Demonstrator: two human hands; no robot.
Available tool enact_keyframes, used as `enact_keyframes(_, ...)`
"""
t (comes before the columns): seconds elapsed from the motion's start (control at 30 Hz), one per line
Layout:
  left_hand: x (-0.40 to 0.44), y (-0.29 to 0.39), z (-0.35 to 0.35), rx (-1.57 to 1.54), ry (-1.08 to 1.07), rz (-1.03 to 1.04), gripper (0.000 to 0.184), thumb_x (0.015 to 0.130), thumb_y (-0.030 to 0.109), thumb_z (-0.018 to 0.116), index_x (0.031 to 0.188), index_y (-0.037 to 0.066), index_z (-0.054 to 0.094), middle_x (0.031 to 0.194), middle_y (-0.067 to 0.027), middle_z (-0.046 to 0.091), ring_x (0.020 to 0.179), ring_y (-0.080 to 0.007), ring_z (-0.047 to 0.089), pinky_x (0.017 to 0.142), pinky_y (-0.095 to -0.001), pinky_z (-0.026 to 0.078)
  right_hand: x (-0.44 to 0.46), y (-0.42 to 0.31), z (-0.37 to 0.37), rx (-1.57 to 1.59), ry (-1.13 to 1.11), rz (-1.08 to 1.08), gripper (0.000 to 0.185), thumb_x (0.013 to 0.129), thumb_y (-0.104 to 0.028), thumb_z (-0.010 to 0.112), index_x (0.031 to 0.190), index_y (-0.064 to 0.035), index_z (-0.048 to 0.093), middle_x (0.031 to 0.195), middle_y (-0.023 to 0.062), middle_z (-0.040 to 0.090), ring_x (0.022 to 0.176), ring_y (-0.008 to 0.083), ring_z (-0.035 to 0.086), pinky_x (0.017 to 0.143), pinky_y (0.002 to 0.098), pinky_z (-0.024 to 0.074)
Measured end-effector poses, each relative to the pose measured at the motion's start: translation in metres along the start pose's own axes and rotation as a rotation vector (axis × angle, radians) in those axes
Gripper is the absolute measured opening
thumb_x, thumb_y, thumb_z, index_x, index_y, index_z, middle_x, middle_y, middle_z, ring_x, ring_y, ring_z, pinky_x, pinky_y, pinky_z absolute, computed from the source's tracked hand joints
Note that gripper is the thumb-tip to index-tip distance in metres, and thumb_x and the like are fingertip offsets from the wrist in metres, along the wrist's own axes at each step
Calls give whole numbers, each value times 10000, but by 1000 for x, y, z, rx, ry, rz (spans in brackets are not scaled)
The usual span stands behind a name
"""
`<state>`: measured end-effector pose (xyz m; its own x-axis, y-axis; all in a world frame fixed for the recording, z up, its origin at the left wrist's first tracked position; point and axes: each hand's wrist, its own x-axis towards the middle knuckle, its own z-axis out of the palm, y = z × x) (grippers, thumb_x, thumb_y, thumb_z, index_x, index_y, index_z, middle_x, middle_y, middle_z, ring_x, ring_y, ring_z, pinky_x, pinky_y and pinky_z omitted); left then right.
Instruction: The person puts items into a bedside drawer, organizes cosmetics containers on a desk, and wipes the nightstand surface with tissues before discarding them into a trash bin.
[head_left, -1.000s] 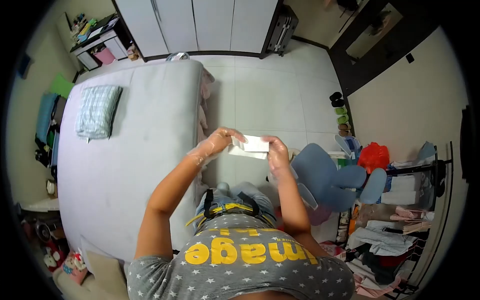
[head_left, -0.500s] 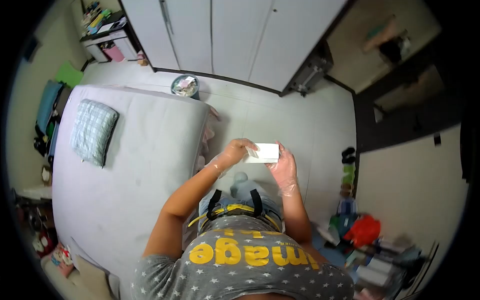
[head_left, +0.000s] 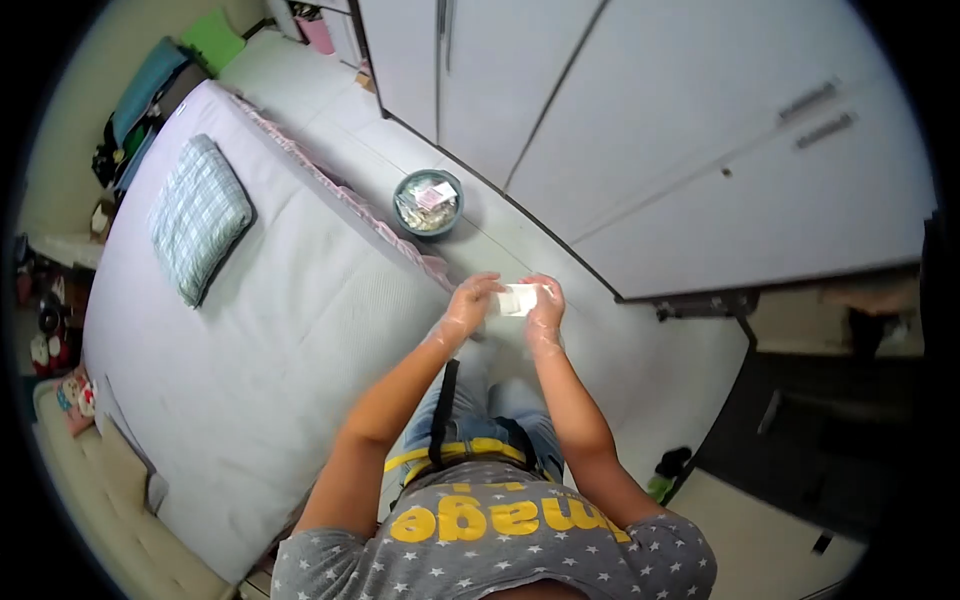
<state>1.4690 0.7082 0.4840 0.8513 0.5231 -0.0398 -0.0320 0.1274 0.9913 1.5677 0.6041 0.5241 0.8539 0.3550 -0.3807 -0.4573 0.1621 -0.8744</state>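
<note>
Between my two hands is a small flat white rectangular piece (head_left: 517,300), perhaps paper or a packet, with a slightly darker patch on its face. My left hand (head_left: 470,302), in a clear plastic glove, has its fingers closed at the left edge. On the opposite edge, my right hand (head_left: 545,304), gloved the same way, grips with the fingers curled round it. Both hands are held out in front of my body, over the floor beside the bed corner. Which side of the piece each thumb presses is too small to make out.
A round bin (head_left: 428,203) filled with wrappers stands between the bed (head_left: 300,400) and the white wardrobe (head_left: 680,150). A checked pillow (head_left: 200,220) lies on the bed. Dark footwear (head_left: 674,462) is on the floor at the lower right.
My body and view have turned, and the bin and wardrobe now appear closer. Both hands still hold the white piece, with my right hand nearer to my left and covering more of it.
</note>
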Motion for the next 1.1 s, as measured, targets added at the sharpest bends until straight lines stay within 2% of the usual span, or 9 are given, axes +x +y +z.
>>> enact_keyframes(0.1,59,-39,-22,168,357,225,258,777,-96,439,912,13,630,976,-57,584,905,-168,554,805,-275,433,84,9,9,18,93,40,166,796,1,450,950,-22,509,766,77,534,692,195,563,634,310,482)
enact_keyframes(0.17,80,-62,-39,-173,595,-188,216,823,-21,461,978,41,599,995,-39,579,870,-141,550,754,-263,437,134,20,7,-142,56,137,144,785,-28,485,923,-45,525,754,56,523,640,164,530,583,282,448)
enact_keyframes(0.33,127,-102,-75,-369,853,-348,286,836,124,538,1114,60,534,1033,-37,561,843,-116,537,729,-246,427,257,59,29,-418,-132,413,199,755,-100,536,951,-67,539,697,36,502,411,92,380,357,232,304)
enact_keyframes(0.5,195,-183,-92,-303,1129,-752,570,801,168,588,1280,-41,358,1187,-161,492,1044,-243,502,856,-341,414,380,153,41,-687,-318,394,235,778,-196,584,966,-56,564,719,47,535,433,91,385,377,250,323)
enact_keyframes(0.7,252,-296,-137,167,1302,-924,730,744,198,613,1323,-52,245,1320,-232,360,1231,-332,359,1016,-350,292,535,276,72,-1569,-606,-89,440,790,-344,594,1116,-51,556,1012,142,623,968,276,577,843,346,442)
enact_keyframes(0.87,259,-371,-175,-116,1424,-983,717,744,170,583,1335,-39,234,1310,-231,372,1216,-320,379,1009,-346,299,573,304,112,-1449,-649,59,628,800,-436,568,1252,-18,443,1250,182,482,1157,301,463,972,345,351)
enact_keyframes(0.93,255,-410,-186,-296,1516,-872,690,750,149,566,1334,-28,245,1300,-222,390,1204,-309,396,1003,-347,307,580,316,117,-1452,-716,8,653,812,-437,556,1285,-14,400,1248,181,482,1070,287,521,850,357,454)
enact_keyframes(1.0,255,-425,-192,-803,1576,-402,580,764,107,527,1298,-7,331,1220,-186,478,1122,-293,469,944,-363,365,589,335,116,-1215,-640,357,653,812,-382,596,1302,-16,368,1163,164,539,867,249,588,616,332,503)
enact_keyframes(1.1,253,-431,-195,-746,1396,-528,492,739,-11,467,1229,-3,422,1088,-172,555,973,-277,548,837,-369,423,633,392,89,-1127,-741,288,656,794,-303,650,1307,-20,354,1001,128,595,646,178,560,439,283,425)
